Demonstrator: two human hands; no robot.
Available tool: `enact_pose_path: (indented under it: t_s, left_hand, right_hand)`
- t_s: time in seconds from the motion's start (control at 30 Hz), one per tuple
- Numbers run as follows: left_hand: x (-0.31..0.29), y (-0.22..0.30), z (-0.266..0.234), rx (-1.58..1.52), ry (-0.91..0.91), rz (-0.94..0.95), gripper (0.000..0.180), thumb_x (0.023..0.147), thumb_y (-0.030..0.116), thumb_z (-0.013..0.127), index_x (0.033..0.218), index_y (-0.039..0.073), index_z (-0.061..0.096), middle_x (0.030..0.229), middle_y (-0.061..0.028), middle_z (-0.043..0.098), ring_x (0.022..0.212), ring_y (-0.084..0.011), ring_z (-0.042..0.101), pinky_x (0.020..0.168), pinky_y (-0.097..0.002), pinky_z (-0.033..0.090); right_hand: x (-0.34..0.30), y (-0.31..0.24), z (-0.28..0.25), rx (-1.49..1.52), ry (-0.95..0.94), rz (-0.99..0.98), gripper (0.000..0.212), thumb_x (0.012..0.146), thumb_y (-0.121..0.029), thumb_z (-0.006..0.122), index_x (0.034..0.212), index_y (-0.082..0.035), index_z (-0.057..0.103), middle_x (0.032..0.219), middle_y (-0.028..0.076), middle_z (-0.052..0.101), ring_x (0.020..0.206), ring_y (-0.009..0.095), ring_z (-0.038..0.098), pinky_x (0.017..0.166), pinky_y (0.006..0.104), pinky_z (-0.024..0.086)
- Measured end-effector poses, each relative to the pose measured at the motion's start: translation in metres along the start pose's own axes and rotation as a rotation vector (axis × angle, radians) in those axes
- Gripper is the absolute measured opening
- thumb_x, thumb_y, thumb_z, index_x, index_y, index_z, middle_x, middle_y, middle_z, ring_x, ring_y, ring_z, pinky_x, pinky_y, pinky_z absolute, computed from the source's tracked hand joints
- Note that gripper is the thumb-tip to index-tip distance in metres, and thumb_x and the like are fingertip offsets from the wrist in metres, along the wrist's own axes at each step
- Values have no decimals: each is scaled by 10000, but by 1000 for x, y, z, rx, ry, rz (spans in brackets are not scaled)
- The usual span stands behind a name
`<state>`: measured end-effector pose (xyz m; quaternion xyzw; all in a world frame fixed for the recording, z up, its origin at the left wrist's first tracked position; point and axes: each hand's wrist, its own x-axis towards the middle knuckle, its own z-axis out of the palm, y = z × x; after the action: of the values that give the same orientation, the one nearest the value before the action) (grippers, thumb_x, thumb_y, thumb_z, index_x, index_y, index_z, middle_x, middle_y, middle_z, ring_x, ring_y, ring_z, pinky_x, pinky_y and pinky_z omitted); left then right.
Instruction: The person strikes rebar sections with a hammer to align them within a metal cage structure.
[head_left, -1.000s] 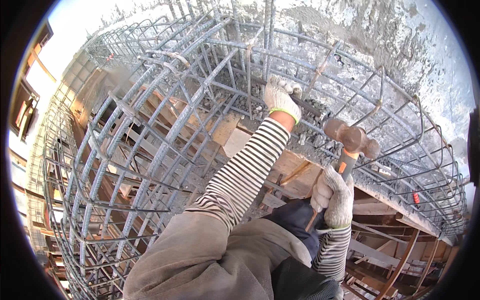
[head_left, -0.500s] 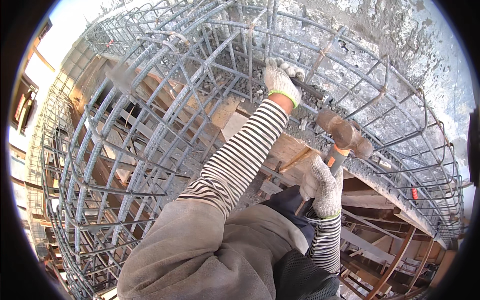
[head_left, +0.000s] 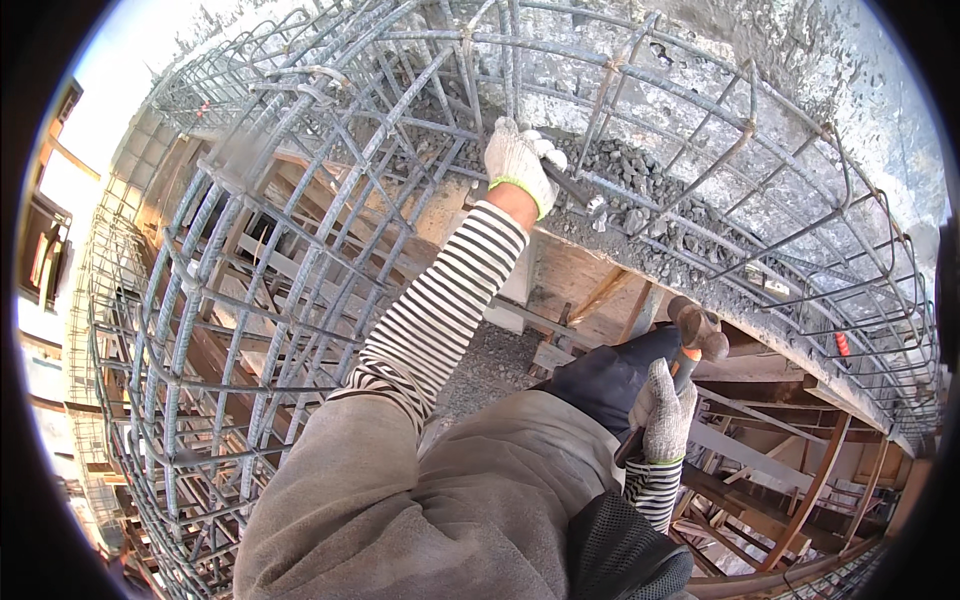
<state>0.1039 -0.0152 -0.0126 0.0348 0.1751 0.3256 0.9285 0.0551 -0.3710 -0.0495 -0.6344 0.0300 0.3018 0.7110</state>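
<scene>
My left hand [head_left: 520, 165], in a white knit glove with a green cuff, is closed around a dark steel chisel [head_left: 572, 188]. One end of the chisel sticks out to the right with a pale, battered tip; the other end is hidden by the glove. Grey concrete rubble [head_left: 640, 180] lies around it, between the bars and the rough wall. Lower right, my gloved right hand [head_left: 664, 410] grips the handle of a hammer [head_left: 697, 328]. Its rusty brown head is up, with an orange band beneath it, well apart from the chisel.
A curved cage of steel rebar [head_left: 330, 235] rises on my left, and more bars [head_left: 740, 140] cross in front of the rough concrete wall [head_left: 700, 90]. Plywood formwork [head_left: 570, 265] edges the ledge. Timber props [head_left: 815, 490] stand below at right.
The hammer and my right hand have dropped lower and away from the chisel. My view has shifted, so the left hand and chisel appear farther left; the left hand still holds the chisel.
</scene>
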Motion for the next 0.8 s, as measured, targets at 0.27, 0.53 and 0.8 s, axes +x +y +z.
enact_pose_path:
  t_s: [0.27, 0.53, 0.8]
  left_hand:
    - [-34, -19, -21, -89, -301, -63, 318, 991, 343, 494, 884, 97, 665, 645, 15, 551, 559, -160, 531, 554, -356, 465]
    - [-107, -44, -20, 202, -54, 55, 421, 1026, 533, 480, 1061, 132, 603, 679, 47, 465, 531, -127, 441, 484, -313, 377]
    - [-151, -81, -22, 22, -208, -44, 350, 1054, 490, 442, 1064, 173, 590, 664, 42, 476, 528, -137, 458, 466, -327, 392]
  right_hand:
    - [-8, 19, -11, -149, 17, 75, 290, 957, -290, 682, 832, -80, 525, 536, -37, 427, 383, 70, 391, 356, 246, 323]
    - [-29, 54, -33, -186, 92, 84, 290, 940, -264, 698, 814, -64, 530, 529, -36, 444, 393, 59, 405, 363, 238, 298]
    - [-10, 57, -52, -145, 96, 103, 326, 953, -270, 688, 789, -92, 469, 488, -31, 399, 334, 88, 384, 309, 270, 296]
